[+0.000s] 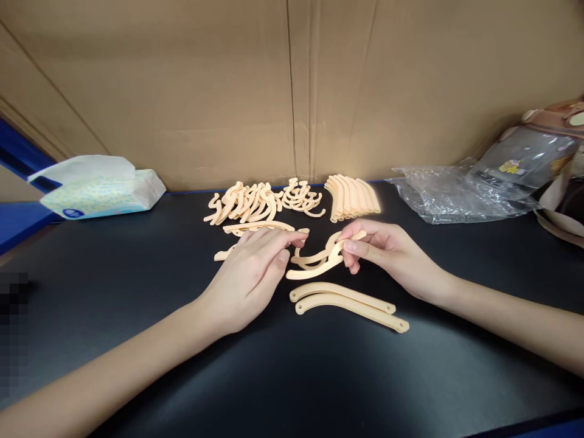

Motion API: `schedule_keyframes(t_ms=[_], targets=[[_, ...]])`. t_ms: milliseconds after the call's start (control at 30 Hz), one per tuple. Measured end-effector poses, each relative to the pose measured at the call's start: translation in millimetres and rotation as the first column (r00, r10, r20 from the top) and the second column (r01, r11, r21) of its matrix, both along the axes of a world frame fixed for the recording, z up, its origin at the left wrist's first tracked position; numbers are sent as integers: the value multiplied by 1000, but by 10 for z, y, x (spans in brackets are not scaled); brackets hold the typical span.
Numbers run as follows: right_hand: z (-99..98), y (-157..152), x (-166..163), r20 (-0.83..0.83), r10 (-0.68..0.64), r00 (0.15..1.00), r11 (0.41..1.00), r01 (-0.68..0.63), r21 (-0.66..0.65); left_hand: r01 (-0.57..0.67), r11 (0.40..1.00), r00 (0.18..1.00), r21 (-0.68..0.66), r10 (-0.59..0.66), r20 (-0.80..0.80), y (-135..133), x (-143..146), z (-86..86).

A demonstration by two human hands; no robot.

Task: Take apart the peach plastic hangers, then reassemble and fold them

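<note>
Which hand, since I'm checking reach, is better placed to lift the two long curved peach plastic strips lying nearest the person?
Probably the left hand: it lies flat and open, and the two long strips end just beside it. The right hand pinches a bundle of curved peach plastic pieces.

Left hand (246,274) covers part of curved strip (222,255); pixelated patch (13,331) left edge.

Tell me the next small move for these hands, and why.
Probably the left hand should close its fingertips on the free end of the curved plastic pieces. The right hand pinches them at one end only, their other end rests on the black table, and the left hand lies open right beside that end, so a short reach would steady them.
</note>
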State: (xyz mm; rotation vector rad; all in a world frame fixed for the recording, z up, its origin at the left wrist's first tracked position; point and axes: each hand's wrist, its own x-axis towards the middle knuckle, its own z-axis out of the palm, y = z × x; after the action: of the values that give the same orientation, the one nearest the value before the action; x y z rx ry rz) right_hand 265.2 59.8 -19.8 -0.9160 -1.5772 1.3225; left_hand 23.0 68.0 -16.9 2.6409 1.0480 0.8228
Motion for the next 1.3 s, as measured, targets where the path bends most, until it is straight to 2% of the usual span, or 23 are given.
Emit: schedule_keyframes(t_ms=[67,133,333,433,600,867,933,1033,1100,1167,1300], targets=[[25,-28,-22,32,-6,999,1000,5,20,9,998,999,-69,-6,46,-1,4,-8],[42,-49,-41,61,-6,998,999,3,46,21,995,1000,-98,-20,14,-7,19,-7],[4,-51,-34,87,-24,996,993,13,115,28,996,997,-79,-34,-69,-19,67,22],[-38,-64,-13,143,-44,989,985,19,173,27,999,996,-27,-29,-86,-5,57,17],[-74,-81,8,292,-157,944,954,69,291,61,992,987,115,-43,-156,9,46,-4],[-31,-65,14,411,-170,896,944,29,328,66,979,982,193,-30,-185,1,28,-20],[-27,-64,20,441,-210,873,919,22,394,80,980,982,182,-45,-186,-4,30,-15],[-17,-58,37,454,-271,849,844,-17,536,118,979,975,166,-82,-209,-18,60,0],[17,-45,59,468,-263,844,805,-76,588,134,977,972,166,-97,-214,-29,99,14],[86,-17,104,508,-203,837,833,-125,539,130,983,978,126,-106,-181,-42,144,32],[287,108,318,588,-29,808,967,-125,220,47,997,998,-53,-49,-40,-94,207,73]])
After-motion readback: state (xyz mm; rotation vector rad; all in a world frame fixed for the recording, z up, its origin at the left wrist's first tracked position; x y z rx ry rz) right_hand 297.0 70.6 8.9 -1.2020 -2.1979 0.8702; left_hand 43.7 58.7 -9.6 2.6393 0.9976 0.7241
